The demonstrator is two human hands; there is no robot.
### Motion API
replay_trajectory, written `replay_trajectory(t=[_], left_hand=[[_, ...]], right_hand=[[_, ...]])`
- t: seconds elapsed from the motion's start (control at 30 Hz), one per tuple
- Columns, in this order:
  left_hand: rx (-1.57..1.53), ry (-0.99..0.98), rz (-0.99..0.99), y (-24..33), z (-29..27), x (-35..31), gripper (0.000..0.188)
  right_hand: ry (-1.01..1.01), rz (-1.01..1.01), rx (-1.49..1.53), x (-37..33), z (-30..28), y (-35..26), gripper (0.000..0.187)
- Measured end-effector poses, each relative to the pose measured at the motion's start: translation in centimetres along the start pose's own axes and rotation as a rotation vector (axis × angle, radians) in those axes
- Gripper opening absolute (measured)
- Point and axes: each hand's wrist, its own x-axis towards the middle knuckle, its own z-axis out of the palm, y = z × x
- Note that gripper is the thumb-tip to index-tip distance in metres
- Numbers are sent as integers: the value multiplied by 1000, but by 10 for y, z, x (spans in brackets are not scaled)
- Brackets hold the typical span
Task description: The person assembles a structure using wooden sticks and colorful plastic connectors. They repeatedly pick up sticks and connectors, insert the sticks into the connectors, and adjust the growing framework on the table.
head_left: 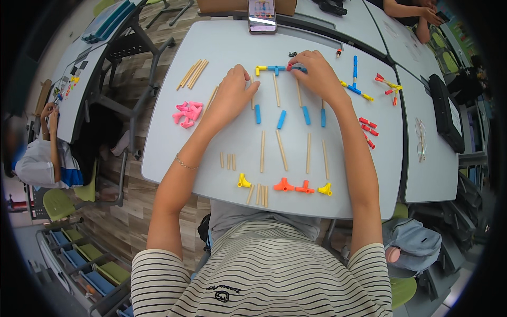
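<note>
Near the far middle of the table, my right hand (317, 76) pinches a small red connector (289, 67) between fingertips and thumb. It sits in a row with a blue T-shaped connector (275, 70), a yellow elbow connector (258, 71) and a blue piece (301, 68) partly under my fingers. My left hand (236, 91) hovers left of the yellow elbow, thumb and fingers apart, partly covering a wooden stick (252, 102). Below the row lie more wooden sticks (276, 91) with blue tubes (282, 119) at their near ends.
Nearer me are wooden sticks (263, 152), yellow (243, 180) and orange connectors (283, 184). Pink connectors (187, 114) and a stick bundle (193, 74) lie left; joined pieces (355, 84) and red tubes (368, 127) right. A phone (262, 16) stands at the far edge.
</note>
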Motion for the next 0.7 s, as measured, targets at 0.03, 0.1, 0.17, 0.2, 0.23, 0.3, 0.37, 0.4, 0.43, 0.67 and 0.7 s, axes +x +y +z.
replay_trajectory(t=[0.03, 0.1, 0.17, 0.2, 0.23, 0.3, 0.37, 0.4, 0.43, 0.67, 0.7], left_hand=[[30, 11, 9, 1, 0, -1, 31], [94, 11, 24, 1, 0, -2, 31], [163, -12, 38, -2, 1, 0, 30], [180, -4, 44, -3, 1, -1, 29], [196, 4, 50, -2, 3, -1, 28], [228, 27, 65, -3, 5, -2, 27], [260, 58, 82, -6, 9, -1, 27], [265, 63, 84, -6, 9, -1, 27], [270, 68, 86, -6, 10, 0, 27], [333, 60, 106, 0, 7, -7, 27], [337, 70, 118, -3, 9, -7, 27]], right_hand=[[-2, 4, 14, 0, 1, 0, 20], [21, -2, 36, 0, 6, 2, 19], [71, -20, 50, -1, 12, 6, 17], [119, -51, 46, -1, 13, 6, 17], [167, -82, 43, -1, 14, 6, 16], [235, -112, 57, 0, 15, 5, 15], [275, -112, 92, 3, 13, 3, 15], [274, -105, 113, 3, 12, 1, 14], [273, -99, 135, 4, 10, 0, 14], [108, -105, 160, 1, -2, -10, 17], [113, -121, 160, 0, -1, -10, 17]])
